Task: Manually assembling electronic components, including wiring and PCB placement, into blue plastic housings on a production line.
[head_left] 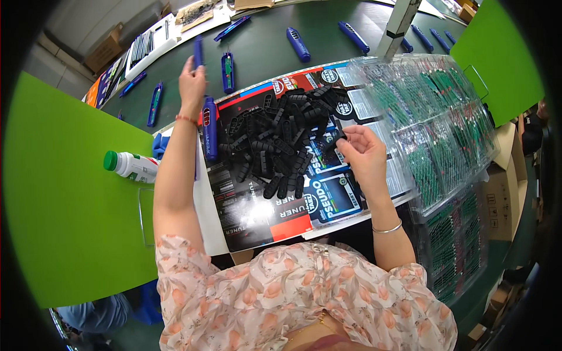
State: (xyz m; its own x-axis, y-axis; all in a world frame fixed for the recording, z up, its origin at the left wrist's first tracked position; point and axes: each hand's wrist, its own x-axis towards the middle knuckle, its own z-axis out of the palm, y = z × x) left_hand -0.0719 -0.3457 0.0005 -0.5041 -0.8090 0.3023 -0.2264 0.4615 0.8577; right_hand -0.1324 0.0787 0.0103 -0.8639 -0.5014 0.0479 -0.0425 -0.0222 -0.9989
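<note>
One black pile (280, 137) lies on the sheet (257, 228); beyond its left end, the left grip (192, 85) looks closed on a blue case (198, 50), best lifted level, while right of it the right grip (364, 153), nearly closed, seems to pinch a black part (335, 140), better held softly.

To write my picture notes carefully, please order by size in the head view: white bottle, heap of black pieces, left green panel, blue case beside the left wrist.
1. Left green panel
2. Heap of black pieces
3. White bottle, blue case: too alike to rank
</note>
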